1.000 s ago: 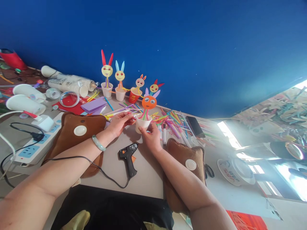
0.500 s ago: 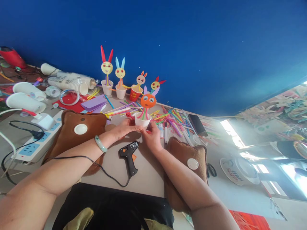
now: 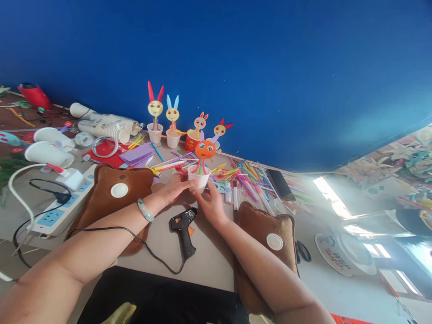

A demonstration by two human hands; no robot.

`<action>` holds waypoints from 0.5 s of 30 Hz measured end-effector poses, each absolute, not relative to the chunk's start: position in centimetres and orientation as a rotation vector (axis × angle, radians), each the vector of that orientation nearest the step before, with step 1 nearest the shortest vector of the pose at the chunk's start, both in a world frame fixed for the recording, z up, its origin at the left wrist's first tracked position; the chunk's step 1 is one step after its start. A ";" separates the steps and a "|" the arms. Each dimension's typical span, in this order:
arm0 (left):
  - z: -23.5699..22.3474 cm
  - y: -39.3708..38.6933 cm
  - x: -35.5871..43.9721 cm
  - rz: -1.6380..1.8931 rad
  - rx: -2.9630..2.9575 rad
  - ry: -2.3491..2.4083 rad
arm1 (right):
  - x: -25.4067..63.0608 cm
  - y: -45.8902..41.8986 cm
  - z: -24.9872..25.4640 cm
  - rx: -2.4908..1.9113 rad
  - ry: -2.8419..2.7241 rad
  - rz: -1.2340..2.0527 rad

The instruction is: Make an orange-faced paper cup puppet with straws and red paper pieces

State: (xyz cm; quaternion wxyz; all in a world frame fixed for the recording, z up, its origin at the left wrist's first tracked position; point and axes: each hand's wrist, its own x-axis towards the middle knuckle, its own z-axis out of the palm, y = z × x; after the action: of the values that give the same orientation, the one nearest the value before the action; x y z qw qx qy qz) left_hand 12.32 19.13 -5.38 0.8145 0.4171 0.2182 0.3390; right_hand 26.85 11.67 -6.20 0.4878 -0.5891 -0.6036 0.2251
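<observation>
Between my two hands is a white paper cup (image 3: 198,178) carrying a craft rabbit figure (image 3: 205,149) with an orange round face, lilac ears and striped stems rising from the cup. My left hand (image 3: 178,187) grips the cup's left side, thumb across its front. On the lower right side, my right hand (image 3: 212,202) has its fingers closed against the cup. A black hot glue gun (image 3: 184,231) lies on the table just below my hands, its cord running left over my left forearm.
Several finished rabbit cups (image 3: 173,138) stand along the blue wall. Coloured pipe cleaners (image 3: 248,180) are strewn behind my hands. Brown plush cushions (image 3: 263,229) lie either side. A power strip (image 3: 64,202), stacked paper cups (image 3: 104,128) and a phone (image 3: 281,184) are also there.
The view has shifted, so most things sit slightly lower and to the right. Both hands still hold the cup, which has come a little nearer and left relative to the table.
</observation>
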 end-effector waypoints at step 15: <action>-4.5 19.1 12.3 0.916 0.993 0.457 | 28.1 12.4 -5.8 -1.413 -1.296 0.504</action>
State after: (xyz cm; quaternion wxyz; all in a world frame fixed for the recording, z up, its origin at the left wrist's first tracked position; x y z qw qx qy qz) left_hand 12.28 19.08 -4.53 0.7564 0.4554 0.2095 0.4204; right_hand 28.07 12.39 -5.83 0.5477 -0.5963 -0.5469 0.2127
